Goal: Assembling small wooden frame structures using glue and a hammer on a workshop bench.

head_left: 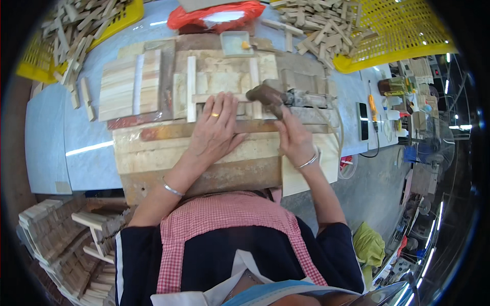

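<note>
1. Right hand (295, 138): grip closed round the handle of a brown nail gun (265, 95). Gun sits just far of the hand, nose pointing left, w/ a grey metal body running right along the wood.
2. Left hand (214, 130): flat, fingers spread, palm down, holding nothing. It presses on a wooden frame piece (192, 89) – pale slats laid crosswise. Ring on one finger, thin bangle on the wrist.
3. Gun nose is just right of the left fingertips, near but apart. Can't tell if the nose touches the wood.
4. Frame piece lies on a stained wooden work board (153, 153), mid-scene, atop the table (51, 137), which has a pale blue-grey top.
5. Left of the frame: a stack of pale flat slats (127, 84) on the same board.
6. Far, centre: small shallow tray (236, 43) w/ sth yellow in it; behind it a red plastic bag (214, 15).
7. Far left & far right: yellow mesh baskets (403, 30), both heaped w/ short wood sticks, some spilling onto the table.
8. Right edge of table: dark phone (363, 121), orange-handled tool (373, 108).
9. Near left, below the table: piles of finished wooden pieces (61, 239).
10. Person wears a pink-checked apron over a dark top.
</note>
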Action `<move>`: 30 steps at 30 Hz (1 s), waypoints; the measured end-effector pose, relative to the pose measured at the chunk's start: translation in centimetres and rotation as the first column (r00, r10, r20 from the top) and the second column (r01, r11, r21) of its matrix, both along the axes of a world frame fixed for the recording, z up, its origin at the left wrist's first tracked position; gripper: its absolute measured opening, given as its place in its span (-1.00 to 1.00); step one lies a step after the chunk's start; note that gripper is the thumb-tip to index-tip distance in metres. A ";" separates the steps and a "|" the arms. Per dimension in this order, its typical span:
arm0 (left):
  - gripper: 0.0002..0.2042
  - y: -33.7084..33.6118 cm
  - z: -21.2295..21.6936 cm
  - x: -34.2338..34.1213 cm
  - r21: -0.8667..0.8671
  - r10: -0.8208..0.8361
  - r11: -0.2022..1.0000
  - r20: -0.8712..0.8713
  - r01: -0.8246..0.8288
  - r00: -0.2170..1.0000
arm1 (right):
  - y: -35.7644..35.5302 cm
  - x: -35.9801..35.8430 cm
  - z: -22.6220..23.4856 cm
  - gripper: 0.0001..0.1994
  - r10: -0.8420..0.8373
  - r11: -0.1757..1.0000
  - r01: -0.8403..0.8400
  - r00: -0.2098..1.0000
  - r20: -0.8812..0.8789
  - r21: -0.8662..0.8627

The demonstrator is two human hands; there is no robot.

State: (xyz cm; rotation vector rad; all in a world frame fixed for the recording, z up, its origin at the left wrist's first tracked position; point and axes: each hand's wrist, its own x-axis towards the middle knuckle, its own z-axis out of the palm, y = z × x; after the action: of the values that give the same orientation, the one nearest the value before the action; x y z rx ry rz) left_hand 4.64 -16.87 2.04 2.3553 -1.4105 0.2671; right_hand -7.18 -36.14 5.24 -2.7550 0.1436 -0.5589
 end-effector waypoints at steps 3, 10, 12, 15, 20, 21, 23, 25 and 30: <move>-0.19 0.0 -0.4 -0.2 -0.028 0.009 1.000 -0.001 -0.009 1.000 | 0.7 2.3 1.9 -0.64 0.087 0.994 -0.089 0.995 0.042 0.059; -0.24 0.1 -2.3 -0.9 -0.004 -0.003 1.000 0.011 0.003 1.000 | 6.2 7.0 3.2 -0.67 0.209 0.969 -0.240 0.928 -0.309 -0.064; -0.25 0.0 -2.9 -0.9 0.055 -0.018 0.998 -0.007 0.018 1.000 | 5.8 7.5 1.0 -0.66 0.286 0.958 -0.285 0.957 -0.053 0.025; -0.25 -0.2 -2.1 -0.7 -0.044 -0.025 0.999 0.064 0.028 0.998 | 4.9 7.4 1.7 -0.66 0.292 0.953 -0.274 0.946 -0.143 0.131; -0.24 0.4 -0.2 -0.3 -0.018 -0.007 1.000 0.012 0.007 1.000 | 1.9 3.9 3.9 -0.64 -0.034 0.934 0.041 0.999 -0.027 0.356; -0.20 0.5 -0.4 -0.3 -0.010 0.000 1.000 0.001 0.000 1.000 | 1.0 3.3 4.1 -0.64 -0.094 0.922 0.084 0.996 0.006 0.378; -0.21 0.4 -1.0 -0.2 -0.010 -0.003 1.000 0.004 0.003 1.000 | -0.9 1.9 4.5 -0.63 -0.219 0.860 0.177 0.975 0.033 0.479; -0.21 0.3 -1.0 -0.1 -0.012 0.001 1.000 0.024 0.000 1.000 | -2.6 -0.2 5.0 -0.63 -0.284 0.803 0.216 0.958 0.039 0.555; -0.22 0.0 -0.4 0.2 -0.002 -0.002 1.000 0.026 0.002 1.000 | -7.4 -5.0 4.6 -0.66 -0.517 0.703 0.410 0.856 0.023 0.581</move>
State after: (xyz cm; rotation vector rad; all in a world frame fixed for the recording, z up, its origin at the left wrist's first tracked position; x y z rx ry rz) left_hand 4.80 -16.85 1.65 2.3570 -1.4233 0.3000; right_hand -12.15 -43.52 9.88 -2.0597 0.8454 -0.7523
